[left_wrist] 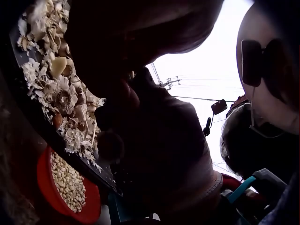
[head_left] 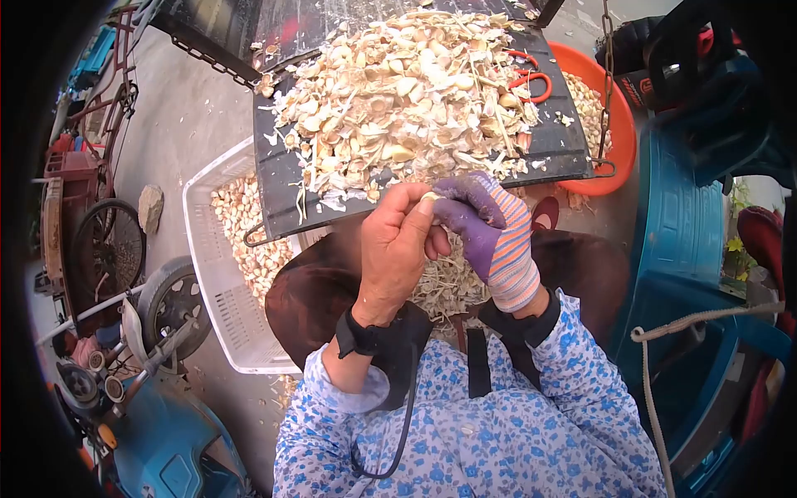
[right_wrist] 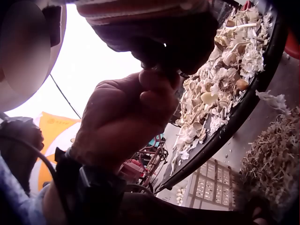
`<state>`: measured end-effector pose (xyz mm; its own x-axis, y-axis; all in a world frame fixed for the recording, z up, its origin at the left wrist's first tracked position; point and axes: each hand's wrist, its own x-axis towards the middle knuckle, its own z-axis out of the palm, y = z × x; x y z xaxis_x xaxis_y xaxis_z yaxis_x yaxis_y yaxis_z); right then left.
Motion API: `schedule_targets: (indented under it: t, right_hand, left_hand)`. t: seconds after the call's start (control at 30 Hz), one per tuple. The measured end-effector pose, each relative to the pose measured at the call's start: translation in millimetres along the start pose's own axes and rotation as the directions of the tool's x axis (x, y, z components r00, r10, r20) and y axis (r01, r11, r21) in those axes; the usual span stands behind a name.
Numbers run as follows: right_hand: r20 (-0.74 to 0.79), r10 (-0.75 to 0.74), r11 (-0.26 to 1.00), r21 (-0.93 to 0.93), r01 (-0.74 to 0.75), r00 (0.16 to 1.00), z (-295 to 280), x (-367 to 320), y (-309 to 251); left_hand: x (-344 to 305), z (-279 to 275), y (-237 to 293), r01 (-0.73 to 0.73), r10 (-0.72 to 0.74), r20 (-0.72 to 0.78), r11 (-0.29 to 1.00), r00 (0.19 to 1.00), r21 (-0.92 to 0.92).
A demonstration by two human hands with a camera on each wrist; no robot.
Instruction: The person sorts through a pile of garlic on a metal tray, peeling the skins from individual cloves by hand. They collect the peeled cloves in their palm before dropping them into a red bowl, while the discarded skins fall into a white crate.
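Note:
My bare left hand and my right hand, in a purple and striped glove, meet just in front of a black tray. Left thumb and fingertips pinch a small pale garlic clove, mostly hidden by the fingers. The gloved fingers curl in against it from the other side. Beyond them, a heap of garlic cloves and papery skins covers the tray. In both wrist views the hands are dark against the sky; the left hand shows bent fingers close to the glove.
Red-handled scissors lie at the heap's right. An orange basin with cloves stands right; a white crate with cloves stands left. Dry scraps lie below the hands. Blue plastic chairs and a rope are at right.

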<state>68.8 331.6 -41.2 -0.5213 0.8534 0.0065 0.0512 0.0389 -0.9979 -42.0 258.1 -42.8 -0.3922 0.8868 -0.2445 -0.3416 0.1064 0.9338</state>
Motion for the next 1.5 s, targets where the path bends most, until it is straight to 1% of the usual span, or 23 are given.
schedule_targets:
  t: [0.07, 0.17, 0.3, 0.4, 0.5, 0.53, 0.6, 0.63, 0.67, 0.7, 0.73, 0.77, 0.8, 0.9, 0.93, 1.03, 1.07, 1.2, 1.3, 1.33, 1.43, 1.47, 1.5]
  right_hand:
    - [-0.082, 0.127, 0.985, 0.131, -0.115, 0.989, 4.6, -5.1, -2.2]
    - [-0.082, 0.14, 0.989, 0.064, -0.135, 0.987, 5.2, -9.5, 1.5]
    - [-0.099, 0.351, 0.876, 0.386, -0.289, 0.931, 13.2, -8.9, -3.9]
    - [-0.187, 0.219, 0.94, 0.305, -0.155, 0.958, 21.7, -8.4, -5.6]
    - [-0.141, 0.182, 0.977, 0.136, -0.163, 0.973, 23.6, -8.5, 0.9]
    - [-0.109, 0.305, 0.926, 0.264, -0.269, 0.946, 23.8, -7.4, -10.4]
    - [-0.102, 0.272, 0.925, 0.303, -0.231, 0.957, 23.8, -0.7, -6.8]
    - [-0.099, 0.258, 0.922, 0.323, -0.214, 0.961, 22.2, 2.4, -4.3]
    - [-0.077, 0.288, 0.954, 0.107, -0.28, 0.954, 16.0, 6.3, -2.9]
    - [-0.062, 0.058, 0.969, -0.235, -0.071, 0.996, 12.0, 12.8, 1.5]
    - [0.032, -0.159, 0.829, -0.539, 0.151, 0.987, 9.0, 20.9, 7.7]
    - [0.186, -0.325, 0.556, -0.755, 0.347, 0.927, 8.8, 27.6, 11.9]
    - [0.205, -0.299, 0.563, -0.751, 0.345, 0.932, 13.8, 35.2, 6.5]
    - [0.287, -0.284, 0.453, -0.801, 0.392, 0.915, 33.3, 56.1, 18.7]
    - [0.336, -0.264, 0.365, -0.833, 0.416, 0.904, 39.3, 63.2, 25.8]
    - [0.385, -0.072, 0.203, -0.898, 0.391, 0.92, 53.3, 76.6, 32.4]
    - [0.391, -0.198, 0.19, -0.884, 0.427, 0.899, 53.3, 76.7, 39.7]
    - [0.27, -0.292, 0.507, -0.77, 0.388, 0.917, 47.4, 76.0, 31.3]
    - [0.331, -0.202, 0.581, -0.718, 0.385, 0.922, 44.9, 64.7, 12.9]
    - [0.358, -0.12, 0.572, -0.737, 0.359, 0.926, 44.5, 59.3, 12.8]
    - [0.442, -0.103, 0.649, -0.649, 0.397, 0.891, 33.7, 46.9, 12.0]
    - [0.423, -0.156, 0.637, -0.648, 0.418, 0.893, 32.6, 40.9, 9.1]
    - [0.387, -0.158, 0.704, -0.601, 0.379, 0.908, 30.1, 38.4, 9.9]
  left_hand:
    - [-6.6, 7.2, -1.9, 0.014, -0.015, -0.046, 1.0, 0.999, -0.008]
    - [-12.5, 8.5, -1.3, 0.057, -0.057, -0.048, 0.998, 0.997, -0.009]
    - [-10.0, -3.8, -5.9, 0.107, -0.098, 0.044, 0.942, 0.994, -0.317]
    - [-8.2, -4.7, -4.6, 0.182, -0.171, 0.069, 0.838, 0.983, -0.515]
    - [-6.5, -11.1, -11.4, 0.205, -0.181, 0.1, 0.796, 0.978, -0.57]
    - [-5.8, -14.7, -17.0, 0.201, -0.159, 0.123, 0.801, 0.98, -0.563]
    - [-3.7, -22.8, -22.0, 0.204, -0.151, 0.141, 0.804, 0.978, -0.559]
    - [-1.6, -27.5, -20.5, 0.159, -0.141, 0.076, 0.795, 0.987, -0.585]
    - [0.5, -31.8, -16.8, 0.113, -0.134, 0.011, 0.786, 0.991, -0.608]
    - [2.9, -35.7, -12.4, 0.063, -0.126, -0.056, 0.776, 0.99, -0.628]
    - [6.6, -39.1, -6.9, 0.032, -0.151, -0.157, 0.812, 0.976, -0.582]
    - [9.1, -44.7, -7.2, 0.048, -0.174, -0.166, 0.816, 0.97, -0.576]
    - [11.8, -50.5, -8.2, 0.062, -0.196, -0.177, 0.819, 0.964, -0.57]
    - [18.2, -58.1, -10.9, 0.068, -0.215, -0.226, 0.85, 0.95, -0.523]
    - [19.6, -58.6, -9.9, 0.073, -0.219, -0.239, 0.863, 0.946, -0.5]
    - [20.8, -62.7, -11.8, 0.098, -0.241, -0.27, 0.886, 0.932, -0.453]
    - [21.6, -63.2, -12.3, 0.107, -0.248, -0.277, 0.892, 0.928, -0.44]
    - [25.8, -60.9, -12.3, 0.117, -0.22, -0.274, 0.93, 0.936, -0.349]
    - [25.9, -51.5, -9.2, 0.094, -0.154, -0.168, 0.942, 0.974, -0.321]
    - [25.4, -44.5, -2.4, 0.125, -0.186, -0.169, 0.939, 0.968, -0.321]
    - [20.5, -50.2, -11.2, 0.198, -0.229, -0.128, 0.955, 0.965, -0.222]
    - [18.5, -49.9, -11.7, 0.215, -0.237, -0.137, 0.964, 0.962, -0.157]
    - [17.1, -49.1, -12.8, 0.199, -0.224, -0.132, 0.964, 0.966, -0.175]
